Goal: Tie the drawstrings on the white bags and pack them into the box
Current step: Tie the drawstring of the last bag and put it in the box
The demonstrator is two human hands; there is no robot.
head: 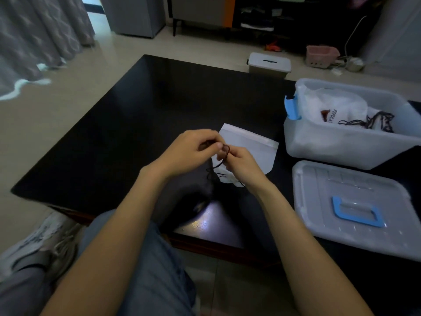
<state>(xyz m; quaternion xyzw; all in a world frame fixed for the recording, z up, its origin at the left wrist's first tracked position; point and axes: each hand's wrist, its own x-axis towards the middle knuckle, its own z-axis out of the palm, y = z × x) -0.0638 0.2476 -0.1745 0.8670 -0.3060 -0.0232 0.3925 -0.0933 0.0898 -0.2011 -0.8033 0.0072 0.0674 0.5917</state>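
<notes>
A white drawstring bag [252, 147] lies flat on the black table [141, 124], its gathered mouth toward me. Its dark drawstring [224, 153] forms a small loop between my hands just above the bag. My left hand [193, 151] pinches one part of the string with thumb and fingers. My right hand [241, 165] pinches the other part beside it. The translucent box [337, 140] with a blue latch stands at the right, holding white bags [335, 110] with dark strings bunched together.
The box's lid [355, 208] with a blue handle lies flat on the table at the near right. My knee in blue trousers [145, 258] is below the table's front edge. A smaller lidded bin [268, 65] and a pink basket [321, 55] stand on the floor beyond.
</notes>
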